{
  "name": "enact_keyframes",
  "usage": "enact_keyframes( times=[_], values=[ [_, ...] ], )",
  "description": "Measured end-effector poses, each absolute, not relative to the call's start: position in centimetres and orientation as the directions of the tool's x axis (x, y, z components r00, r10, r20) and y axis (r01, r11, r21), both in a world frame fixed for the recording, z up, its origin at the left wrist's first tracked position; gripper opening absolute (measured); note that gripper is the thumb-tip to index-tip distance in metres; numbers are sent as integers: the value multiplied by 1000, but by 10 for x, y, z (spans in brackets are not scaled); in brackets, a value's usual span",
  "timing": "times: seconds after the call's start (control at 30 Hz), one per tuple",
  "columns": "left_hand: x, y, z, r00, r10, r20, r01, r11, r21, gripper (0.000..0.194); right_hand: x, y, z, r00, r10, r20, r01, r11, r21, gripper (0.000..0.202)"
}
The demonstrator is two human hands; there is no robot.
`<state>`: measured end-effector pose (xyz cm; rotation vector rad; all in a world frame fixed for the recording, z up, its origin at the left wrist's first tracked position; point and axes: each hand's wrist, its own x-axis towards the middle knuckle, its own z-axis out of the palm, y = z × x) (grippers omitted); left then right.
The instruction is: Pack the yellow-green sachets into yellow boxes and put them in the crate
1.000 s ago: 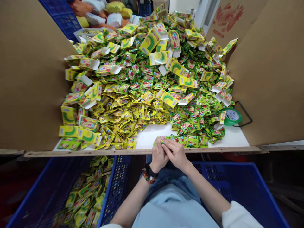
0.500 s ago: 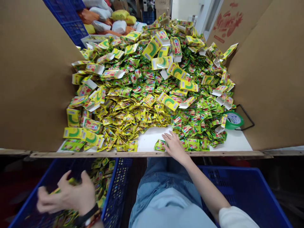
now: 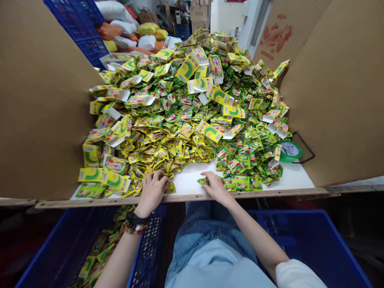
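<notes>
Sachet-picking, seemingly: curling left hand (image 3: 152,189) over yellow sachets (image 3: 171,187) at the front edge of the table (image 3: 189,182), spreading right hand (image 3: 215,186) around a green sachet (image 3: 201,181), leaving any pinch impossible to tell; probably calling for a light fingertip squeeze; reaching left-handed tableward now, no longer passing above the blue crate (image 3: 151,236).

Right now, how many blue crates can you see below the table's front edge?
2: one blue crate on the left, holding yellow-green packs, and a second blue crate on the right. More could be hidden under the table.
</notes>
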<state>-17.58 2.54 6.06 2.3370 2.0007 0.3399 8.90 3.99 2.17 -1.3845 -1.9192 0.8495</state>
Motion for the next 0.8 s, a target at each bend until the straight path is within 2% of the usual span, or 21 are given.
enact_keyframes(
  times=[0.07, 0.1, 0.17, 0.2, 0.27, 0.33, 0.4, 0.5, 0.57, 0.6, 0.67, 0.73, 0.8],
  values=[
    [-169, 30, 62, 54, 980, 192, 892, -134, 432, 16, 90, 40, 19, -121, 989, 85, 345, 122, -931, 17],
    [-160, 32, 61, -11, 980, 198, 804, -109, 585, 17, 89, 39, 19, -81, 995, 50, 201, 65, -977, 17],
    [-135, 34, 60, -108, 984, 139, 539, -60, 840, 25, 84, 37, 22, -75, 997, -7, -67, -12, -998, 28],
    [-120, 34, 59, -118, 989, 91, 395, -38, 918, 30, 82, 35, 25, -80, 997, -21, -164, -34, -986, 32],
    [-91, 32, 58, -87, 996, 12, 168, 3, 986, 38, 79, 32, 32, -70, 996, -48, -281, -66, -958, 35],
    [-68, 31, 57, -35, 999, -41, 41, 43, 998, 41, 82, 31, 38, -31, 995, -100, -353, -104, -930, 37],
    [-54, 35, 60, 70, 993, -92, -2, 92, 996, 42, 92, 31, 43, 5, 989, -147, -386, -134, -913, 42],
    [-46, 59, 69, 425, 880, -210, 131, 170, 977, 40, 117, 33, 46, 26, 984, -176, -379, -153, -913, 53],
    [-42, 89, 78, 540, 806, -242, 273, 105, 956, 38, 134, 35, 47, 48, 983, -180, -363, -150, -919, 50],
    [-40, 107, 82, 494, 846, -202, 328, 35, 944, 37, 142, 34, 48, 66, 983, -174, -354, -140, -925, 46],
    [-33, 148, 90, 220, 975, 20, 441, -118, 890, 32, 152, 33, 50, 77, 986, -151, -327, -118, -938, 40],
    [-25, 186, 96, -79, 964, 255, 586, -162, 794, 25, 158, 29, 51, 59, 992, -115, -282, -94, -955, 36],
    [-19, 212, 101, -191, 921, 338, 690, -119, 714, 23, 160, 24, 52, 55, 995, -78, -234, -63, -970, 34]
  ],
)
